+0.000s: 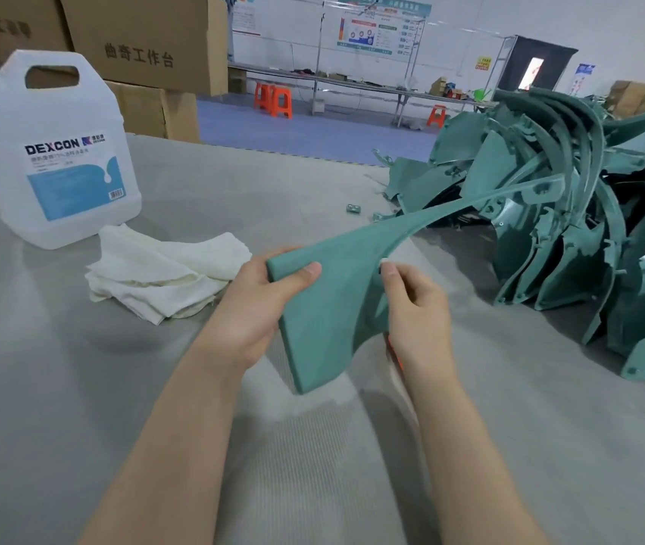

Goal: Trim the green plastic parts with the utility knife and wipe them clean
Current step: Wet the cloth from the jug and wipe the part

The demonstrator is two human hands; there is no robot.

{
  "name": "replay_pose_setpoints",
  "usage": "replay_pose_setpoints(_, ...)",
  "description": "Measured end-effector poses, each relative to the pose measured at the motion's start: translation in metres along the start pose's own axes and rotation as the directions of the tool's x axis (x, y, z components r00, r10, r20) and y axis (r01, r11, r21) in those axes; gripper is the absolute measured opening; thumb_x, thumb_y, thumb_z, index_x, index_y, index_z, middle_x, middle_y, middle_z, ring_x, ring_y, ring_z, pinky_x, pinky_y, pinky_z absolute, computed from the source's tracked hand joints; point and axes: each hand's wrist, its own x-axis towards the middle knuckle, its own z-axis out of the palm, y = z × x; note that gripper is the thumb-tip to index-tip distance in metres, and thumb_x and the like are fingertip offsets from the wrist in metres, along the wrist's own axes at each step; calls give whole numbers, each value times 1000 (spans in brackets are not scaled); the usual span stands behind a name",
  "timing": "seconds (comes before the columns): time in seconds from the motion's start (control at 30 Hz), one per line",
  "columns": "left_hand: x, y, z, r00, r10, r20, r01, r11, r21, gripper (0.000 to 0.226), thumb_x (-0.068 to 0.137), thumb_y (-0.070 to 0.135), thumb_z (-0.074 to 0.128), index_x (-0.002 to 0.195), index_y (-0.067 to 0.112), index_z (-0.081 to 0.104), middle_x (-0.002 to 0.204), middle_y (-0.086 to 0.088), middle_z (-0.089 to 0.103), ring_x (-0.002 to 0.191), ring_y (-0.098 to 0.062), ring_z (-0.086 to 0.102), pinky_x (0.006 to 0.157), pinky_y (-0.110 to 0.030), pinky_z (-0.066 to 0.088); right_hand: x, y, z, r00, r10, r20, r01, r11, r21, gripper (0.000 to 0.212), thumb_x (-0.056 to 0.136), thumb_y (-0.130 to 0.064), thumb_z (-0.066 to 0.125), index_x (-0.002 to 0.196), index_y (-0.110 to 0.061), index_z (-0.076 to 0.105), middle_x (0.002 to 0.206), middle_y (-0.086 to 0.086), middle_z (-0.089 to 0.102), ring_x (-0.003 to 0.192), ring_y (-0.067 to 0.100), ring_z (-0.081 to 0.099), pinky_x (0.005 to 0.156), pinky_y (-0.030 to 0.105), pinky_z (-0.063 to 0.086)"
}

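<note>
We hold a long curved teal-green plastic part (328, 308) above the grey table (76, 387).
Our left hand (250, 304) grips its wide end, thumb on top. Our right hand (417, 308) curls round an orange utility knife (395, 357), mostly hidden, at the part's edge. A heap of green plastic parts (568, 230) lies at two o'clock, a crumpled white cloth (163, 277) at ten, a white plastic jug (61, 159) behind it.

bare forearms (179, 426), left hand (252, 304), right hand (417, 308), short nails.
</note>
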Motion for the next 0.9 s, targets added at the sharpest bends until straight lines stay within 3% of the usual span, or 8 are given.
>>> replay_pose_setpoints(0.23,-4,3,-5,985,-156,73,165,977,-134,11,87,10,59,93,12,68,93,-6,74,84,-17,70,72,-27,58,-3,-2,4,998,-58,-14,56,993,-104,21,101,-26,49,86,-29,64,84,-13,69,75,-2,57,67,15,42)
replay_pose_setpoints(0.37,-2,9,-14,956,-291,-43,293,954,56,27,91,40,57,88,16,70,92,1,74,84,-12,69,69,-28,56,5,2,11,997,6,71,27,895,-446,26,103,-25,42,84,-16,58,98,14,63,84,24,52,66,28,26)
replay_pose_setpoints(0.47,5,9,-28,926,-53,-373,233,859,457,34,92,45,54,97,14,67,99,2,70,95,-13,65,80,-30,51,3,3,27,978,92,189,60,741,-669,27,103,-24,40,81,-12,51,106,19,57,92,32,51,73,34,30)
replay_pose_setpoints(0.57,9,16,-42,891,103,-443,181,813,553,27,94,34,52,102,11,66,105,-4,68,98,-19,62,89,-31,46,0,3,42,935,221,276,103,574,-812,34,103,-30,40,104,-5,61,118,19,56,110,34,51,87,34,37)
replay_pose_setpoints(0.63,12,26,-57,833,197,-517,137,832,537,22,93,25,54,104,11,66,105,-1,67,94,-16,60,85,-21,45,3,-7,51,954,216,209,74,506,-860,36,101,-36,43,115,-8,61,124,18,54,117,35,48,95,37,38)
replay_pose_setpoints(0.73,17,43,-90,629,358,-690,62,862,504,22,90,15,56,111,12,61,108,3,56,92,-8,54,72,-6,36,8,-35,89,986,8,169,106,748,-655,47,92,-46,57,127,-14,53,133,14,48,124,33,41,99,37,33)
replay_pose_setpoints(0.8,23,52,-116,514,387,-766,43,880,474,30,88,15,58,118,13,55,121,-1,46,101,-11,51,85,-14,38,7,-55,138,919,-38,392,243,837,-490,74,84,-58,61,145,-23,37,148,11,36,138,30,28,111,37,23)
replay_pose_setpoints(0.9,38,60,-148,455,318,-832,77,917,392,43,86,16,60,127,10,47,135,-11,37,120,-22,46,105,-32,36,-6,-60,214,756,171,632,351,709,-611,93,80,-68,59,153,-36,11,160,12,11,147,34,7,118,52,6)
